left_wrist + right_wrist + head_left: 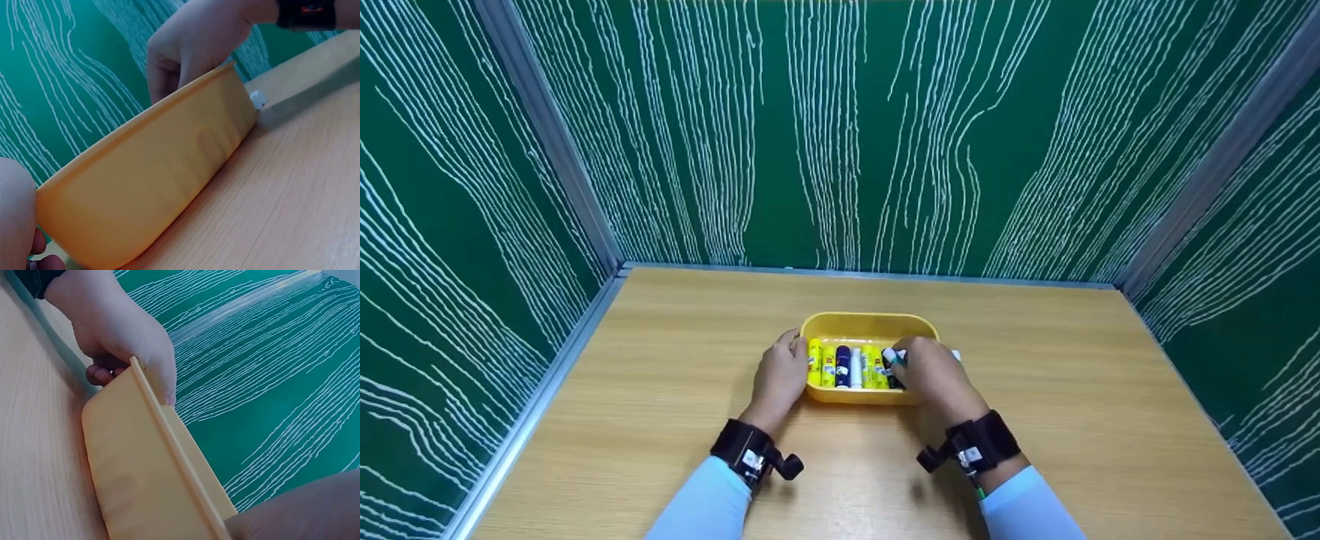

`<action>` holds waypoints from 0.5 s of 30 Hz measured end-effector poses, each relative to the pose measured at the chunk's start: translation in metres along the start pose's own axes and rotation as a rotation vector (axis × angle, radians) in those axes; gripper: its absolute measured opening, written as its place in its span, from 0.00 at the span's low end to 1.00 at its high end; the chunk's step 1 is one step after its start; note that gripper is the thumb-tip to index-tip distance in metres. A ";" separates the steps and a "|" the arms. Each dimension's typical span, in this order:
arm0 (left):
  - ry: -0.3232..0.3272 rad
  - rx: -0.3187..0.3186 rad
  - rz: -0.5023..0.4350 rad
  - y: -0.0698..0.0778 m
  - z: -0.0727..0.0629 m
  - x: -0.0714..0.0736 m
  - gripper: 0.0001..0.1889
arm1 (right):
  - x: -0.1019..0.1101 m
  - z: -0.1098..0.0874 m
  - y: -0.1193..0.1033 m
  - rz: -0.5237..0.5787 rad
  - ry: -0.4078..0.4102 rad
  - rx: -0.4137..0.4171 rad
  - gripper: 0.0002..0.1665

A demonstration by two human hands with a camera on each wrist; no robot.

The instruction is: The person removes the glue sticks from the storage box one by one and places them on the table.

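A yellow plastic bin [870, 396] stands on the table with a row of glue sticks [844, 366] in it, mostly yellow, one dark blue and one plain white. My left hand [781, 371] grips the bin's left end, thumb over the rim and fingers outside, as the right wrist view also shows. My right hand [937, 375] reaches over the front rim into the right end. Its fingers pinch a white-and-teal stick [894, 355] beside a dark one. In the left wrist view the right fingertips are hidden behind the bin wall.
A small white object [259, 99] lies on the wooden table [697, 315] just past the bin's right end, partly behind the right hand in the head view. Green panels [825, 150] with white wavy lines enclose the back and sides, set in grey metal framing.
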State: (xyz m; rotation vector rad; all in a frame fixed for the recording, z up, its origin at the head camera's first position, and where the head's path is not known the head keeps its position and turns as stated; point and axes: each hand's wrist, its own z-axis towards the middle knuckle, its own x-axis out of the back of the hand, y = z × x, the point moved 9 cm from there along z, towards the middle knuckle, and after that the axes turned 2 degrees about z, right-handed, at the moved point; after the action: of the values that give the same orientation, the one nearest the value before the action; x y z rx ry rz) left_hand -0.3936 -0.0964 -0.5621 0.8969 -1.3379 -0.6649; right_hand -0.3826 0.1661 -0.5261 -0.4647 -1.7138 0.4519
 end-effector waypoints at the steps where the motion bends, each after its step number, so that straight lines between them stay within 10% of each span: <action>1: 0.000 -0.001 -0.001 0.000 0.000 0.000 0.25 | 0.001 0.000 0.001 0.019 -0.005 -0.011 0.24; 15: 0.011 -0.011 0.002 0.000 0.000 0.001 0.25 | 0.019 0.000 0.010 0.191 0.012 -0.012 0.28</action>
State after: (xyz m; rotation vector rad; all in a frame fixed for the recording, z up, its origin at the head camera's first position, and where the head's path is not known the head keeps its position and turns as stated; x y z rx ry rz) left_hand -0.3936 -0.0972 -0.5613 0.8890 -1.3241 -0.6651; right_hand -0.3852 0.1841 -0.5159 -0.6424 -1.6680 0.5750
